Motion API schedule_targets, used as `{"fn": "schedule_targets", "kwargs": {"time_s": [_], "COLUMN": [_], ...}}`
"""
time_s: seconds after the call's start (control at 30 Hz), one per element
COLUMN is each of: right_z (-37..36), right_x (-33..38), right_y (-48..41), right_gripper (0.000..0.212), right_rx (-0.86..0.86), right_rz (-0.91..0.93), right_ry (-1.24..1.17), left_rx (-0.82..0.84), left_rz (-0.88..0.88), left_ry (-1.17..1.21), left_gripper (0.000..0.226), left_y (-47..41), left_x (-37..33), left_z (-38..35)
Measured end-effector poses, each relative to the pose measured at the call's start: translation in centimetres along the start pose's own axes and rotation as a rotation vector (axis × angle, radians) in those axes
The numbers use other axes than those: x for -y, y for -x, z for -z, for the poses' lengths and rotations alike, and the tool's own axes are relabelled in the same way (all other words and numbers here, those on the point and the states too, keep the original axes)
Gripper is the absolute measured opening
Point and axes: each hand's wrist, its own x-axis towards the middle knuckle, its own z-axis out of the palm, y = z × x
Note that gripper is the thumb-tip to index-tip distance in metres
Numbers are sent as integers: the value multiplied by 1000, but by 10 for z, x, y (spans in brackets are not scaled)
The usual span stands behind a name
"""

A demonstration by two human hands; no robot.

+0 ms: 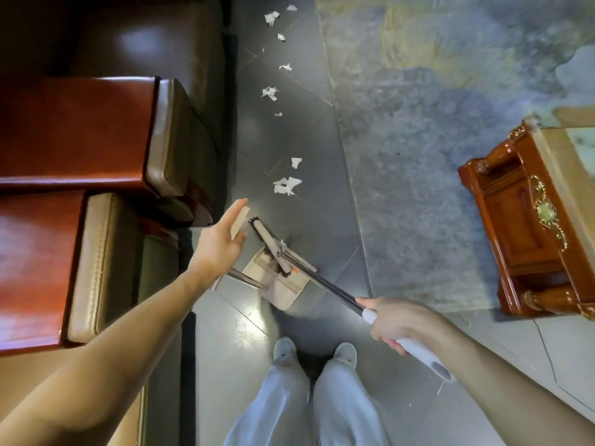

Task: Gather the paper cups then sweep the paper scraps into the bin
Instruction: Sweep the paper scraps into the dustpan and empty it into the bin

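Right hand [391,320] grips the broom [328,286], its brush head resting on the beige dustpan [286,294]; left hand [222,239] hovers open beside it. Paper scraps [286,185] trail ahead along the tile strip [289,140] between sofa [80,130] and rug [434,156].

- Floor [289,140]: dark tiled lane running near to far, open overhead.
- Sofa [96,133]: bulky leather arms line the lane's whole left edge and block that side.
- Rug [450,140]: flat, right of the lane, free to pass over.
- Wooden table [521,226]: carved corner at the rug's right edge, well apart from the lane.
- Dustpan [289,294] and broom [264,233]: fill the lane's near end. The broom's handle slants right to the gripping right hand [396,320].
- Left hand [222,243]: flat, between sofa arm and broom head.
- Paper scraps [286,185]: low litter strung along the lane beyond.
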Motion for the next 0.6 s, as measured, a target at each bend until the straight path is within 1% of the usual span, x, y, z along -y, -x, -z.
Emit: {"fn": "schedule_targets", "kwargs": {"time_s": [0.03,0.1,0.2,0.27,0.3,0.4,0.53,0.6], "right_z": [8,26,57,83,99,151,233,271], "right_x": [-2,-1,-2,-1,0,5,12,16], "right_y": [4,8,-1,-13,-20,-45,-88,-108], "right_gripper": [93,92,82,80,82,86,88,84], "right_rx": [-13,-63,-132,-188,-213,-270,-346,-357], "right_rz": [-2,18,55,48,44,49,48,48], "right_ry": [51,41,-46,-168,-176,-57,67,98], "left_rx": [-20,-62,-118,-149,-157,-173,-261,-285], "left_rz": [5,14,17,6,2,19,53,93], "left_ry": [15,47,88,97,103,149,175,167], "left_gripper": [61,61,61,61,60,60,62,60], "left_y": [-2,-9,-24,-36,-42,-62,-79,-81], "left_x": [0,-2,-11,-18,-21,-28,-34,-39], "left_z": [2,5,7,10,11,19,31,34]}}
